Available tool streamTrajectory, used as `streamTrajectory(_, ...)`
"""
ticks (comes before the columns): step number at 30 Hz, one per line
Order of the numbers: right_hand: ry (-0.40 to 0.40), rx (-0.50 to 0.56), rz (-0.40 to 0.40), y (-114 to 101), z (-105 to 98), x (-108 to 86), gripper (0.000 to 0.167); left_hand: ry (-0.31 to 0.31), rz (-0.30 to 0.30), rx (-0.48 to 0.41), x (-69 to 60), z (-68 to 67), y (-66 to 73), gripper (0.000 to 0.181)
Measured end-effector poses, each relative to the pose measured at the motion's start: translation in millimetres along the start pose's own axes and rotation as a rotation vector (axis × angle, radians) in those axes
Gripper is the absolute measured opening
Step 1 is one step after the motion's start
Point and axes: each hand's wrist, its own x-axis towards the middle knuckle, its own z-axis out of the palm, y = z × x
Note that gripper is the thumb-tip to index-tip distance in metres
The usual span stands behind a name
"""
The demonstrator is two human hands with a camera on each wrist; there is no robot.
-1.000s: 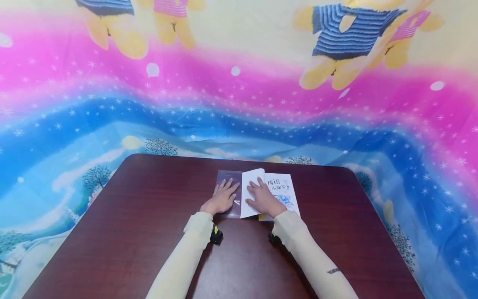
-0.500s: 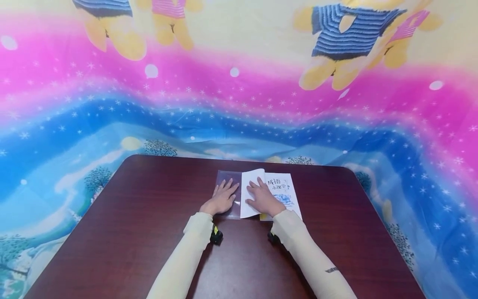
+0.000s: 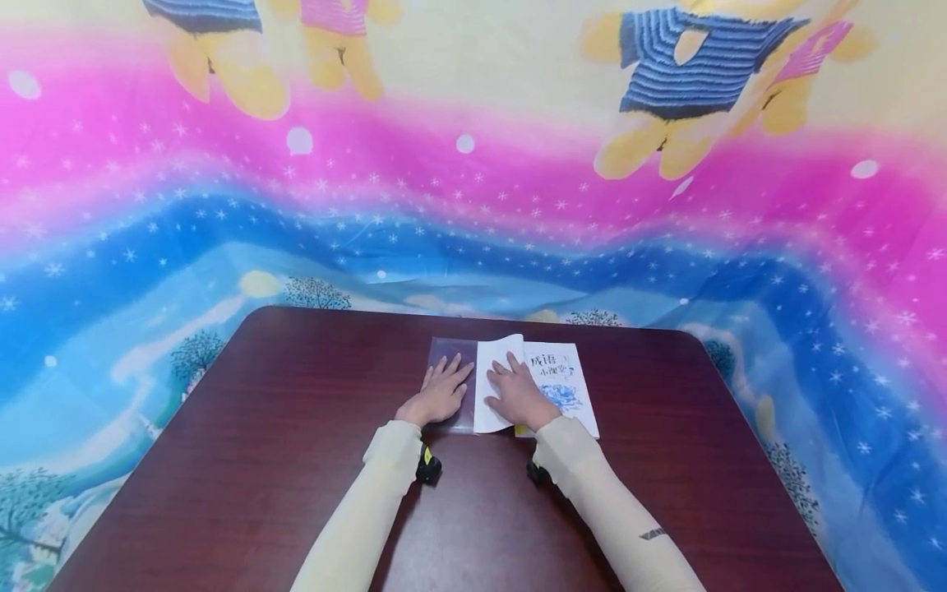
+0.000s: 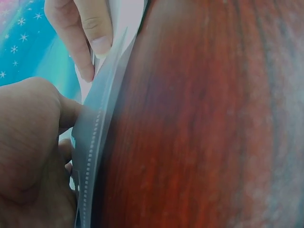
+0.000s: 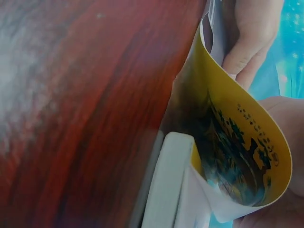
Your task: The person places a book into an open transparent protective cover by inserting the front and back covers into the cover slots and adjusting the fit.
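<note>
Two hands show before us at the dark red table [image 3: 296, 460]: the left hand [image 3: 438, 395], fingers straight and spread, rests on a clear plastic sheet [image 3: 466, 416]; next, the right hand [image 3: 521, 398], likewise spread, presses a turned-back white flap [image 3: 491, 355]; rightmost lies the book [image 3: 564, 378]. Whether flap and sheet overlap, we can't quite tell.

glossy red-brown table [image 3: 244, 460] with a clear plastic cover [image 3: 466, 416] and open book [image 3: 568, 382] atop
</note>
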Motion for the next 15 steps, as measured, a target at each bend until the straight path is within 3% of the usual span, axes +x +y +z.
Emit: streamTrajectory(15,-0.004,0.018,-0.013,3.9,-1.4,-1.8,0.058,0.009,0.010,0.005,-2.3,-3.7,1.5,0.051)
